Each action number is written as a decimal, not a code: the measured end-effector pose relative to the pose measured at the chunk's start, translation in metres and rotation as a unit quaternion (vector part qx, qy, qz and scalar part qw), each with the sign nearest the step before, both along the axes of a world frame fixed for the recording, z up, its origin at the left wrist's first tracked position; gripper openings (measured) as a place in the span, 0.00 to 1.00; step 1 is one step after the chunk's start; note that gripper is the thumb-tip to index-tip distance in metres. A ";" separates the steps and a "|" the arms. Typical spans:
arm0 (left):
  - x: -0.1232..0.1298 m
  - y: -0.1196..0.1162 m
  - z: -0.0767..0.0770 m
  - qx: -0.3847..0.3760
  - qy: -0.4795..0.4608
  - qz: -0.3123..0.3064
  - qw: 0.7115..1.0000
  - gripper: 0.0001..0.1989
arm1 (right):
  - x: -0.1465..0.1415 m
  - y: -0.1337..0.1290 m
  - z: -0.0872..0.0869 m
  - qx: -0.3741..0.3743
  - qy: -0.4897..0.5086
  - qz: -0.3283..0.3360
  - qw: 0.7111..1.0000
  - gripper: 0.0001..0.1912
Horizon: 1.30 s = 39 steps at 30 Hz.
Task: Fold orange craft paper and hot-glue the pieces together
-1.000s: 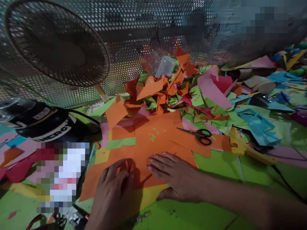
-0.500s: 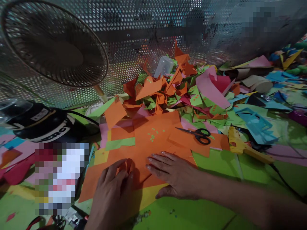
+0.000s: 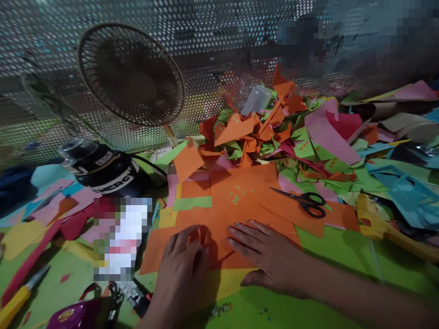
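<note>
My right hand [image 3: 270, 256] lies flat on the orange paper [image 3: 199, 217], its fingers stretched out and its thumb over a yellow sheet [image 3: 226, 284]. To its left, my left hand [image 3: 185, 256] has curled fingers, with a raised bit of orange paper [image 3: 203, 234] showing between finger and thumb. Its fingertips are partly in shadow. Small green paper bits [image 3: 236, 197] are scattered on the orange sheet beyond the hands. Black-handled scissors [image 3: 310, 203] rest on the orange paper farther right, apart from both hands. A light green strip [image 3: 193, 203] lies across the sheet's left part.
Cut and folded paper [image 3: 247, 128] is heaped behind. A yellow glue gun [image 3: 373, 219] lies right. On the left stand a fan [image 3: 133, 77] and a black bottle [image 3: 116, 173]; a yellow-handled cutter [image 3: 20, 297] and a purple tape measure [image 3: 77, 315] lie nearer.
The view has turned left, so everything appears farther right, and the cutter and tape measure have come into sight. Both hands keep nearly the same pose on the paper.
</note>
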State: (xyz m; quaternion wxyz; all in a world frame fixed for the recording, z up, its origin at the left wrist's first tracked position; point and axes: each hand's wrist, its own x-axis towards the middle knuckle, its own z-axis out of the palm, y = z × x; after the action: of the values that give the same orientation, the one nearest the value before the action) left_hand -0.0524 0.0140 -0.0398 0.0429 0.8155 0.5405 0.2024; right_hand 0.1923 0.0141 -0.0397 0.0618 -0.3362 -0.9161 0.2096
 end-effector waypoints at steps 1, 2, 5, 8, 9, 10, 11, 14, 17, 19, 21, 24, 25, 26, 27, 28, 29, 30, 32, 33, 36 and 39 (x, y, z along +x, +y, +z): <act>0.000 0.000 0.000 -0.002 -0.001 -0.004 1.000 0.08 | 0.000 0.000 -0.001 0.003 0.000 0.000 1.000 0.37; -0.001 0.000 -0.001 -0.004 -0.002 -0.007 1.000 0.08 | 0.000 0.000 -0.001 0.004 -0.002 0.000 1.000 0.37; -0.005 0.000 -0.004 -0.019 0.003 -0.004 1.000 0.08 | 0.001 0.000 -0.001 0.005 -0.007 0.001 1.000 0.37; -0.006 0.000 -0.004 -0.032 0.010 0.002 0.999 0.10 | 0.001 0.001 -0.002 0.009 -0.009 0.002 1.000 0.36; -0.005 0.000 -0.004 -0.030 0.012 0.004 0.999 0.10 | 0.001 0.001 -0.002 0.011 -0.008 0.002 1.000 0.36; -0.004 0.000 -0.004 -0.027 0.016 0.007 0.999 0.10 | 0.001 0.001 -0.002 0.011 -0.007 0.003 1.000 0.36; -0.003 0.000 -0.003 -0.021 0.020 0.012 0.999 0.09 | 0.001 0.001 -0.002 0.011 -0.006 0.004 1.000 0.36; 0.002 -0.002 -0.004 0.001 0.034 0.030 0.999 0.08 | 0.000 0.001 -0.002 0.011 -0.009 -0.001 1.000 0.36; 0.004 -0.003 -0.007 0.028 0.068 0.004 0.997 0.19 | -0.001 0.001 -0.002 0.013 -0.012 -0.006 1.000 0.35; 0.004 -0.002 -0.009 0.038 0.102 -0.048 0.993 0.25 | -0.001 0.001 -0.002 0.012 -0.014 -0.006 1.000 0.35; 0.002 -0.001 -0.011 0.037 0.126 -0.113 0.985 0.27 | -0.002 0.001 -0.002 0.006 -0.015 -0.006 1.000 0.35; 0.001 0.002 -0.013 0.021 0.149 -0.173 0.973 0.26 | -0.002 0.002 0.001 -0.008 -0.025 -0.004 1.000 0.36; 0.002 0.003 -0.013 0.013 0.157 -0.178 0.971 0.26 | -0.002 0.002 0.002 -0.013 -0.029 -0.003 1.000 0.37; 0.002 0.003 -0.012 0.006 0.166 -0.178 0.970 0.26 | -0.003 0.002 0.004 -0.020 -0.032 -0.001 0.999 0.38; 0.002 0.004 -0.012 0.001 0.175 -0.175 0.969 0.26 | -0.003 0.003 0.007 -0.027 -0.034 0.002 0.999 0.39; 0.003 0.004 -0.012 -0.003 0.183 -0.171 0.968 0.26 | -0.003 0.003 0.010 -0.036 -0.036 0.005 0.999 0.40; 0.003 0.004 -0.012 -0.007 0.190 -0.170 0.967 0.27 | -0.004 0.004 0.013 -0.047 -0.039 0.008 0.998 0.41; 0.003 0.005 -0.012 -0.010 0.196 -0.170 0.966 0.27 | -0.004 0.004 0.016 -0.057 -0.045 0.011 0.997 0.42; 0.003 0.005 -0.012 -0.011 0.208 -0.174 0.962 0.27 | -0.004 0.005 0.023 -0.075 -0.062 0.012 0.995 0.44; 0.004 0.005 -0.012 -0.010 0.216 -0.176 0.960 0.28 | -0.003 0.005 0.027 -0.082 -0.072 0.009 0.994 0.45; 0.005 0.004 -0.012 0.006 0.243 -0.175 0.954 0.30 | 0.002 0.005 0.034 -0.088 -0.105 -0.008 0.991 0.48; 0.010 0.001 -0.010 0.030 0.269 -0.171 0.947 0.34 | 0.012 0.004 0.035 -0.078 -0.129 -0.037 0.988 0.49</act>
State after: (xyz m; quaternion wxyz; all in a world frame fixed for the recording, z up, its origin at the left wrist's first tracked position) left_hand -0.0423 0.0153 -0.0494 -0.0942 0.9209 0.3778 -0.0192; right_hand 0.2043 0.0185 -0.0043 -0.0759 -0.3979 -0.8842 0.2326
